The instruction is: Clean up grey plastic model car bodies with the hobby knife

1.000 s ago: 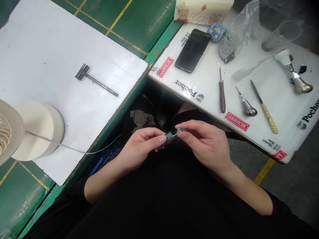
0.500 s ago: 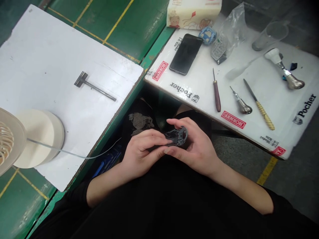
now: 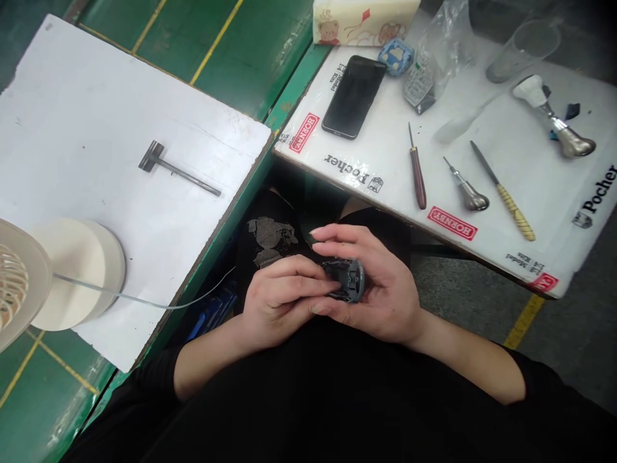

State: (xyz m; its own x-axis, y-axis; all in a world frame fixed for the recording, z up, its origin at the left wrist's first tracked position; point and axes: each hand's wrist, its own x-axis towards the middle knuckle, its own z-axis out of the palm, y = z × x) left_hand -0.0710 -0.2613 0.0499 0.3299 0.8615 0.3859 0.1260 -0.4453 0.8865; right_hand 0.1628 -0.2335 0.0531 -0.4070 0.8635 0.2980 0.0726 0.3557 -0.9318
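Note:
Over my lap, both hands hold a small dark grey metal part [image 3: 349,281] with cut-out openings. My left hand [image 3: 277,296] pinches its left end between thumb and fingers. My right hand [image 3: 380,289] cups it from the right, palm up, with fingers curled round it. The part lies flat in the right palm, its ribbed face turned up.
A white board [image 3: 96,128] on the green bench carries a T-shaped metal tool [image 3: 176,168] and a white fan base [image 3: 72,270] with a cable. The white box lid [image 3: 482,167] to the right holds a phone [image 3: 354,96], three hand tools [image 3: 470,193], a plastic bag and a tissue pack [image 3: 361,19].
The part has been turned in my hands from edge-on to lying flat in my right palm. Both hands have drawn closer together and shifted slightly down.

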